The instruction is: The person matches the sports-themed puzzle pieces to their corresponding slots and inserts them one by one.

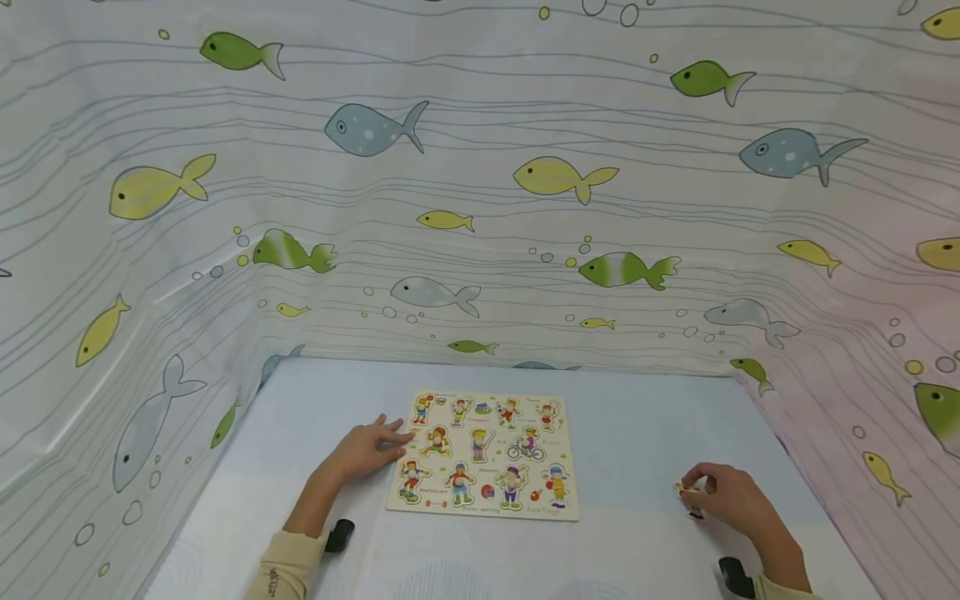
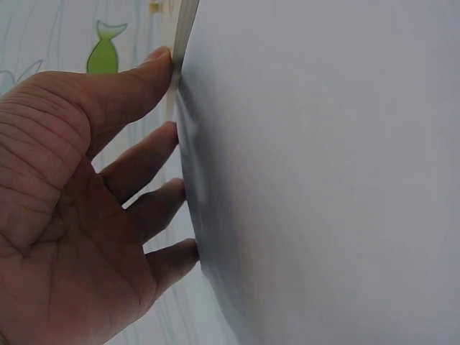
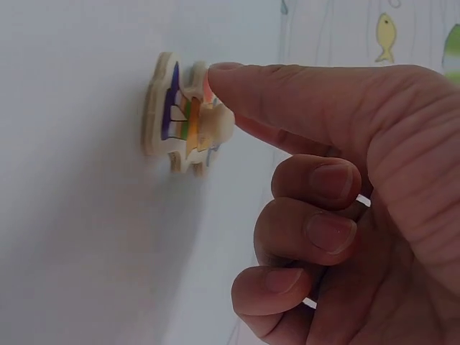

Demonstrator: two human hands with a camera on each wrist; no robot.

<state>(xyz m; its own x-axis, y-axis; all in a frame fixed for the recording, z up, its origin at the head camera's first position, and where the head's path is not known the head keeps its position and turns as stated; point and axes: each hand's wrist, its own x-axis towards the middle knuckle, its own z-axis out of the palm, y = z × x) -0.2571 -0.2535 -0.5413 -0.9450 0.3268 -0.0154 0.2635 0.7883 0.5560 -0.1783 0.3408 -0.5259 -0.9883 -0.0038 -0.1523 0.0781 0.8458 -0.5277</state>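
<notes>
A wooden peg puzzle board [image 1: 497, 468] printed with cartoon children in sports poses lies flat on the table. At its left edge is my left hand [image 1: 367, 451], fingers spread and fairly straight. In the left wrist view the thumb [image 2: 136, 90] touches the board's edge and the other fingertips rest on the tabletop. Off to the right of the board, my right hand [image 1: 722, 498] pinches a small wooden puzzle piece [image 3: 172, 118] with a round knob. The piece is tilted on its side close over the table; the index fingertip is hidden behind the thumb.
The table [image 1: 622, 550] has a pale cover. Around it at the back and sides hangs a white curtain [image 1: 480, 250] printed with fish and wavy lines. Black wrist devices [image 1: 340, 536] sit at both sleeves.
</notes>
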